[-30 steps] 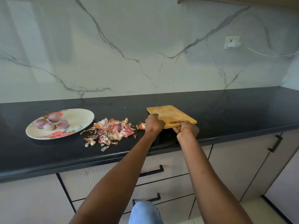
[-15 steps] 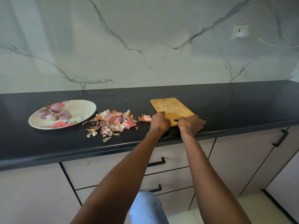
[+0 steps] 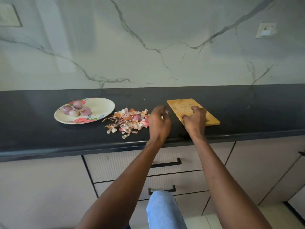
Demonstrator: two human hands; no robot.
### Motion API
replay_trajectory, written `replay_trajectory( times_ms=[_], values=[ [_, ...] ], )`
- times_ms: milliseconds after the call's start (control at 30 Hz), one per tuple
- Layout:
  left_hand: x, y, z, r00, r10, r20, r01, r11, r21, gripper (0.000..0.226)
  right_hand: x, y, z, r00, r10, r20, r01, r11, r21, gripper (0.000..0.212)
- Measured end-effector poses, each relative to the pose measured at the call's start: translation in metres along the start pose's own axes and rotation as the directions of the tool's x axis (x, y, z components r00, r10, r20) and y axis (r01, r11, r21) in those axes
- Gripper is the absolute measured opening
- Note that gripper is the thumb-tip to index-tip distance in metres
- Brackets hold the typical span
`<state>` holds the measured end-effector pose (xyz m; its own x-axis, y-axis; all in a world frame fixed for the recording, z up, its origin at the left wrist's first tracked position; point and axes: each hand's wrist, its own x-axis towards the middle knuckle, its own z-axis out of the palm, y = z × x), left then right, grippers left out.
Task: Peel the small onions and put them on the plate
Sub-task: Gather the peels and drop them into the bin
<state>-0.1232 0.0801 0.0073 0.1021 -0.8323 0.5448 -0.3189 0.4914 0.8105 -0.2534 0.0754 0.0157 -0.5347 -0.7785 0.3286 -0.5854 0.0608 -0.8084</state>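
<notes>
Black countertop (image 3: 41, 138) runs under a marble-veined wall. Far left on it: floral plate (image 3: 100, 106), four peeled small onions (image 3: 76, 108) clustered on its left half, touching one another. Just right of the plate, apart from it: heap of onion skins (image 3: 127, 122), with one onion (image 3: 136, 118) sitting in it. Your left hand (image 3: 159, 122) hovers at the heap's right edge, fingers loosely curled; whether they pinch anything cannot be told. Your right hand (image 3: 195, 120) lies over the near end of the wooden cutting board (image 3: 183, 106), fingers curled; grasp on the board not determinable. Wall socket (image 3: 265, 30) upper right.
</notes>
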Motion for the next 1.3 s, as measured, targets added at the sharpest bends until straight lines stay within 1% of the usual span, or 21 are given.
replay_trajectory(
  times_ms=[33, 67, 100, 133, 200, 267, 333, 367, 433, 533, 633, 700, 767, 800, 867, 933, 1033, 1100, 1167, 1233, 1300],
  values=[
    [-0.002, -0.002, -0.016, 0.998, 0.003, -0.06, 0.0, 0.999, 0.036, 0.031, -0.001, -0.007, 0.006, 0.99, -0.012, 0.138, 0.01, 1.0, 0.018, 0.054],
    [-0.003, -0.007, -0.035, 0.993, -0.009, -0.117, 0.02, 0.996, 0.091, 0.032, -0.004, -0.017, 0.014, 0.963, -0.026, 0.269, 0.023, 1.0, 0.012, 0.056],
    [-0.003, -0.013, -0.054, 0.986, -0.031, -0.164, 0.056, 0.987, 0.148, 0.034, -0.005, -0.024, 0.021, 0.936, -0.037, 0.35, 0.043, 0.999, -0.009, 0.059],
    [-0.002, -0.02, -0.071, 0.977, -0.068, -0.204, 0.11, 0.973, 0.205, 0.037, -0.007, -0.03, 0.028, 0.922, -0.05, 0.383, 0.068, 0.997, -0.033, 0.059],
    [0.001, -0.037, -0.104, 0.951, -0.167, -0.261, 0.247, 0.916, 0.315, 0.044, -0.012, -0.043, 0.043, 0.918, -0.065, 0.39, 0.101, 0.992, -0.074, 0.053],
    [0.007, -0.053, -0.129, 0.92, -0.294, -0.258, 0.382, 0.818, 0.43, 0.054, -0.016, -0.053, 0.059, 0.911, -0.034, 0.412, 0.091, 0.989, -0.119, 0.054],
    [0.016, -0.064, -0.141, 0.888, -0.404, -0.222, 0.458, 0.728, 0.51, 0.062, -0.02, -0.059, 0.074, 0.898, 0.036, 0.439, 0.046, 0.984, -0.173, 0.064],
    [0.02, -0.067, -0.142, 0.875, -0.44, -0.201, 0.474, 0.701, 0.532, 0.067, -0.021, -0.059, 0.08, 0.895, 0.052, 0.443, 0.042, 0.979, -0.202, 0.069],
    [0.028, -0.068, -0.14, 0.867, -0.469, -0.167, 0.476, 0.681, 0.556, 0.071, -0.022, -0.06, 0.092, 0.893, 0.044, 0.448, 0.071, 0.969, -0.235, 0.074],
    [0.03, -0.07, -0.131, 0.897, -0.434, -0.085, 0.4, 0.713, 0.576, 0.064, -0.026, -0.064, 0.099, 0.846, -0.032, 0.532, 0.144, 0.975, -0.171, 0.07],
    [0.035, -0.07, -0.125, 0.918, -0.394, 0.054, 0.309, 0.792, 0.527, 0.06, -0.028, -0.068, 0.101, 0.779, -0.118, 0.616, 0.204, 0.976, -0.071, 0.067],
    [0.04, -0.069, -0.126, 0.924, -0.364, 0.12, 0.279, 0.853, 0.441, 0.054, -0.025, -0.068, 0.103, 0.759, -0.158, 0.632, 0.199, 0.98, 0.007, 0.07],
    [0.047, -0.073, -0.132, 0.942, -0.313, 0.121, 0.254, 0.9, 0.353, 0.046, -0.018, -0.067, 0.102, 0.761, -0.155, 0.63, 0.157, 0.986, 0.053, 0.085],
    [0.049, -0.078, -0.136, 0.952, -0.287, 0.104, 0.242, 0.917, 0.316, 0.045, -0.014, -0.065, 0.102, 0.75, -0.147, 0.645, 0.147, 0.988, 0.053, 0.093],
    [0.055, -0.087, -0.141, 0.962, -0.261, 0.079, 0.233, 0.936, 0.266, 0.046, -0.006, -0.061, 0.103, 0.703, -0.16, 0.693, 0.18, 0.983, 0.045, 0.104],
    [0.06, -0.09, -0.142, 0.959, -0.269, 0.086, 0.243, 0.941, 0.236, 0.045, -0.003, -0.06, 0.107, 0.649, -0.18, 0.739, 0.24, 0.97, 0.025, 0.108],
    [0.064, -0.087, -0.141, 0.937, -0.318, 0.146, 0.294, 0.942, 0.164, 0.045, -0.005, -0.063, 0.116, 0.592, -0.237, 0.77, 0.32, 0.946, 0.045, 0.105],
    [0.066, -0.091, -0.142, 0.934, -0.333, 0.126, 0.327, 0.943, 0.065, 0.06, -0.005, -0.065, 0.119, 0.573, -0.284, 0.769, 0.338, 0.936, 0.093, 0.1],
    [0.069, -0.093, -0.146, 0.923, -0.373, 0.091, 0.377, 0.926, -0.032, 0.068, -0.002, -0.065, 0.123, 0.536, -0.327, 0.778, 0.372, 0.919, 0.131, 0.1],
    [0.071, -0.091, -0.148, 0.911, -0.396, 0.12, 0.402, 0.915, -0.038, 0.073, -0.001, -0.065, 0.133, 0.491, -0.357, 0.795, 0.47, 0.877, 0.104, 0.109],
    [0.072, -0.088, -0.146, 0.898, -0.401, 0.18, 0.405, 0.914, 0.012, 0.085, -0.002, -0.065, 0.145, 0.471, -0.373, 0.799, 0.569, 0.821, 0.048, 0.119]
  ],
)
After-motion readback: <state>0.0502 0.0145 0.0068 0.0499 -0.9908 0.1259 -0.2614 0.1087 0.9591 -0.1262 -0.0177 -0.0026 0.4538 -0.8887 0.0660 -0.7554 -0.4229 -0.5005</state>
